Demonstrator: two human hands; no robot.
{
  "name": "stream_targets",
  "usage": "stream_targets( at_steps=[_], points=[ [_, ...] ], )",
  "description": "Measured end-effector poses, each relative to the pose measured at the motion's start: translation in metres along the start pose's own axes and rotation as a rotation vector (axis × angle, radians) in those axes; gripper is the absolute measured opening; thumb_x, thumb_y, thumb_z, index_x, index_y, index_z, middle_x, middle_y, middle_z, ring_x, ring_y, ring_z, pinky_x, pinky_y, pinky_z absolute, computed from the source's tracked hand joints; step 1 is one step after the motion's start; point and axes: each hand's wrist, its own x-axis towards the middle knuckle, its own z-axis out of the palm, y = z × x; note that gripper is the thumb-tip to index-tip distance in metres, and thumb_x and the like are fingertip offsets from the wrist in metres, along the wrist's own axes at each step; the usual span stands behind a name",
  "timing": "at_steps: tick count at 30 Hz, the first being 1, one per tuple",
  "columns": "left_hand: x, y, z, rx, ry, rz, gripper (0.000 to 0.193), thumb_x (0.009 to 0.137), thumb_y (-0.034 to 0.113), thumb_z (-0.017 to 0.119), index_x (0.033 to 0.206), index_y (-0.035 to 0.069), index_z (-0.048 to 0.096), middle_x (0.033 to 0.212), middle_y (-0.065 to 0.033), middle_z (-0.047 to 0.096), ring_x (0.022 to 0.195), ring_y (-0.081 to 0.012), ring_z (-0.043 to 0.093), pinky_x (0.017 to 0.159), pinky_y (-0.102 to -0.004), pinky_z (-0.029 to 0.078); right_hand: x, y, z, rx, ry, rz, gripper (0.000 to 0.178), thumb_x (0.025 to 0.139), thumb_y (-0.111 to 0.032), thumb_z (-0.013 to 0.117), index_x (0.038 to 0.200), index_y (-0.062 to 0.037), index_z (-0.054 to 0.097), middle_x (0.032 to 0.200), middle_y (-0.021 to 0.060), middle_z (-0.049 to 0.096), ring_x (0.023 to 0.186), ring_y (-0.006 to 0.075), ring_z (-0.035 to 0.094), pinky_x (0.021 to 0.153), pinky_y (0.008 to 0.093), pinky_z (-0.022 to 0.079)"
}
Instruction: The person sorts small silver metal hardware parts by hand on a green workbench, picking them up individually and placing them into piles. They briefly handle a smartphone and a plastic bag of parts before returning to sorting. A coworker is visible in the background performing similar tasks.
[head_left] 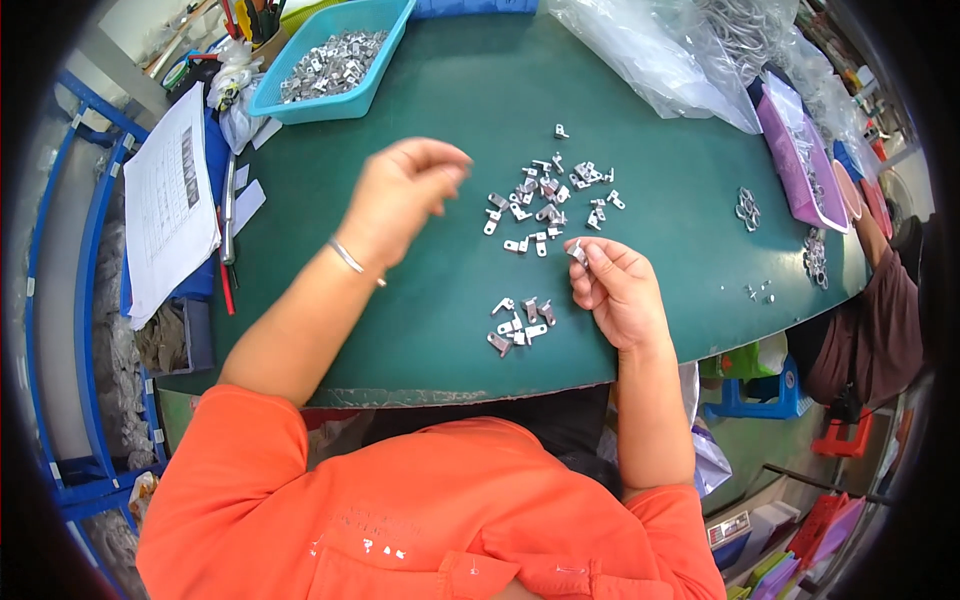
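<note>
Hands point(622, 288) near bent metal brackets point(546, 212)

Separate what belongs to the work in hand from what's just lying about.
Likely in the job: small metal bracket, in the right hand; larger bracket pile; smaller bracket pile; teal basket of similar-looking pieces.

Apparently just lying about: papers; purple basket; clear plastic bag.

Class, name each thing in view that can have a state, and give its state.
Right hand: pinching a small metal part
Left hand: over the green table, fingers bent; whether it holds anything is unclear
Larger metal group: loose, scattered
Smaller metal group: loose, clustered nearer the person
Teal basket: open-topped, containing metal parts
Purple basket: open-topped
</note>
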Motion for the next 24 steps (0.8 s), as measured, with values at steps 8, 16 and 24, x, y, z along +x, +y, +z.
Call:
stream_targets(
  at_steps=[8, 16, 24],
  points=[
    [-0.023, -0.041, 0.04, 0.733, -0.218, 0.71, 0.021, 0.07, 0.0, 0.067, 0.089, 0.003, 0.06, 0.086, -0.011, 0.055, 0.072, -0.028, 0.057, 0.065, -0.0325, 0.048, -0.001, 0.007, 0.022, -1.102, -0.053, -0.615, 0.01, 0.077, -0.003, 0.064, 0.088, -0.0021, 0.064, 0.074, 0.0093, 0.059, 0.063, 0.0225, 0.058, 0.057, 0.0308, 0.046],
    [-0.026, -0.03, 0.029, -0.282, -0.339, -0.304, 0.016, 0.085, 0.005, 0.059, 0.098, -0.004, 0.059, 0.088, -0.0114, 0.063, 0.074, -0.0173, 0.064, 0.07, -0.0269, 0.054, 0.02, 0.015, 0.025, -1.21, 0.166, -0.768, 0.013, 0.077, -0.002, 0.062, 0.09, -0.0039, 0.061, 0.078, 0.009, 0.059, 0.068, 0.0245, 0.059, 0.06, 0.0314, 0.049],
    [-0.022, -0.03, 0.023, -0.537, -0.409, -0.496, 0.015, 0.086, 0.007, 0.058, 0.098, -0.003, 0.059, 0.087, -0.0101, 0.063, 0.076, -0.0151, 0.064, 0.069, -0.0258, 0.055, 0.008, 0.003, 0.017, -0.27, -0.058, -0.249, 0.012, 0.085, 0.004, 0.054, 0.096, 0.0053, 0.057, 0.081, 0.0104, 0.062, 0.071, 0.0142, 0.061, 0.062, 0.0255, 0.052]
  ],
)
